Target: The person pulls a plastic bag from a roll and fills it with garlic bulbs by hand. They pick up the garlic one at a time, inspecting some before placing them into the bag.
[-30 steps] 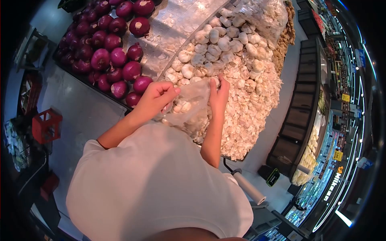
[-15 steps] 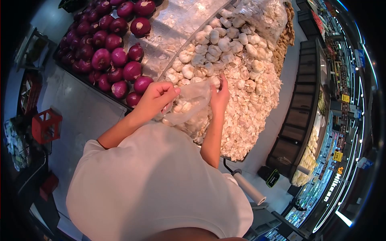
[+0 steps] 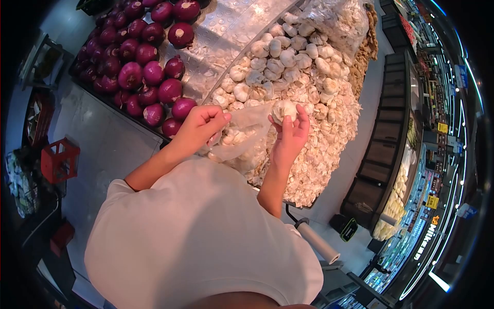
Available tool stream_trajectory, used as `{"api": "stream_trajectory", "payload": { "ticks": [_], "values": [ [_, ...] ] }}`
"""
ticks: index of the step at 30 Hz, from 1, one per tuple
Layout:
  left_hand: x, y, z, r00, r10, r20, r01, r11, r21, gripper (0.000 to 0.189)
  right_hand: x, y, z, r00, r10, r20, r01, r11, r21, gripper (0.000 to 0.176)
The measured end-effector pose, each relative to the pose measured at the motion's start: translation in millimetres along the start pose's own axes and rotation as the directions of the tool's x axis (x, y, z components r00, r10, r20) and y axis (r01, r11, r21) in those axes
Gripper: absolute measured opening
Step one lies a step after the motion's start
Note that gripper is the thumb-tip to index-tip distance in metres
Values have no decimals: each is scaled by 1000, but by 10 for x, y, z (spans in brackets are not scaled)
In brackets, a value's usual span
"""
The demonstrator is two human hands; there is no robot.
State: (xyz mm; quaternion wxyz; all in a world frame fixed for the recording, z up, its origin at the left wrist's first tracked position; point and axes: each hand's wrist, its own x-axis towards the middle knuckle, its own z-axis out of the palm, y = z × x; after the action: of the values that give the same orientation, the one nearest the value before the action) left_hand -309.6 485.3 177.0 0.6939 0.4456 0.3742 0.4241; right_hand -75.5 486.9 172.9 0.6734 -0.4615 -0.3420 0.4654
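Observation:
My left hand [image 3: 203, 125] is closed on the edge of a thin clear plastic bag [image 3: 242, 147], whose mouth spreads toward the right. Pale garlic shows inside or through the film. Just right of the bag, my right hand [image 3: 289, 133] is turned palm up, with its fingers around a white garlic bulb [image 3: 284, 110]. Past both hands lies a heap of whole garlic bulbs [image 3: 275, 64]. Loose papery garlic skins [image 3: 314, 165] cover the near right part of the display.
Red onions [image 3: 129, 75] fill the left side of the stand, beside a bare metal strip [image 3: 221, 36]. A plastic bag [image 3: 337, 20] lies at the top of the garlic. Below right is a bag roll [image 3: 319, 242]; at left, a red crate [image 3: 60, 160].
My right hand has moved slightly right and turned palm up, so the garlic bulb in it now shows clearly. My left hand and the bag have barely moved.

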Motion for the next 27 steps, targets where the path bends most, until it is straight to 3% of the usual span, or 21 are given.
{"api": "stream_trajectory", "payload": {
  "ticks": [5, 8, 11, 14, 17, 20, 25, 27],
  "values": [
    [4, 3, -2, 1000, -4, -6, 4, 1000, 15, 41, -315, 121, 208, 903, 169, 396, -169, 985, -34, 51],
    [-7, 52, -15, 1000, -11, -22, 11, 1000, 8, 38, -444, 262, 331, 827, 310, 469, -352, 936, 3, 49],
    [-19, 68, -27, 1000, -16, -22, 15, 999, -49, 37, -417, 430, 315, 726, 467, 505, -419, 883, -214, 46],
    [-20, 42, -12, 1000, -14, -8, 13, 1000, -18, 36, -405, 466, 367, 673, 507, 538, -347, 859, -377, 47],
    [-17, 25, 3, 1000, -10, 5, 10, 1000, -26, 35, -415, 456, 383, 681, 498, 537, -279, 855, -438, 45],
    [-15, 35, 2, 1000, -25, -1, 25, 998, -56, 35, -407, 435, 379, 719, 396, 572, -48, 849, -527, 44],
    [-24, 11, 4, 1000, -30, 6, 30, 997, -77, 37, -389, 348, 410, 706, 333, 625, 107, 822, -559, 44],
    [-31, 22, 24, 1000, -30, 4, 30, 996, -78, 38, -391, 366, 404, 709, 368, 602, 58, 820, -569, 43]
  ]
}}
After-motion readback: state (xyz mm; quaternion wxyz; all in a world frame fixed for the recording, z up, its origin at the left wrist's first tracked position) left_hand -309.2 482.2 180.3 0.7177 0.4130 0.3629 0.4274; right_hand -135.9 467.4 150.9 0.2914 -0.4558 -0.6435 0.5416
